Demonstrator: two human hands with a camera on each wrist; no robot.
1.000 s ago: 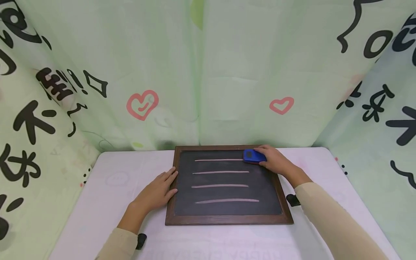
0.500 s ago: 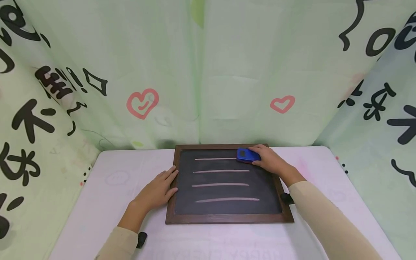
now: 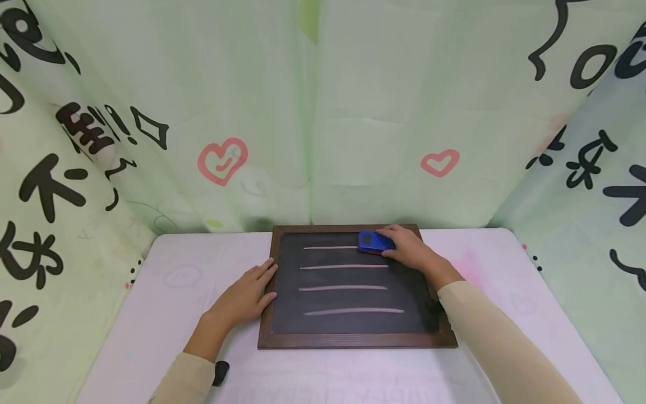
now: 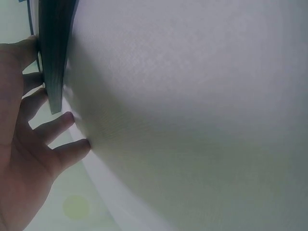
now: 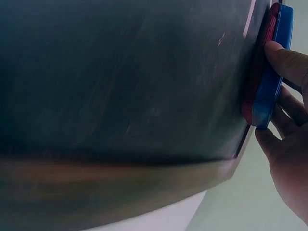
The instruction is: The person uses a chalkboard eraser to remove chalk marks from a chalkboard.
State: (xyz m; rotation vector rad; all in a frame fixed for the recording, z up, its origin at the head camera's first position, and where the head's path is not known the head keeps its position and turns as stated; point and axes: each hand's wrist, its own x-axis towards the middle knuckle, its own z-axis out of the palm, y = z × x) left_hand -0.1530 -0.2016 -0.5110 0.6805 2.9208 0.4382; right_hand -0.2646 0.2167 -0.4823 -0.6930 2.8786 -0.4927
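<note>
Right hand point(image 3: 411, 251) gripping blue eraser point(image 3: 375, 242) near chalkboard point(image 3: 353, 331) top edge; flat left hand point(image 3: 245, 297) against its left frame.

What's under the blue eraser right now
The blue eraser lies on the blackboard, at the right end of the top chalk line. The right hand grips it. Any chalk beneath it is covered.

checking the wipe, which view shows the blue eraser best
The head view: the blue eraser shows whole on the chalkboard, at the right end of the top chalk line, held by the right hand. The right wrist view shows only its edge, close up. The left wrist view shows none of it.
</note>
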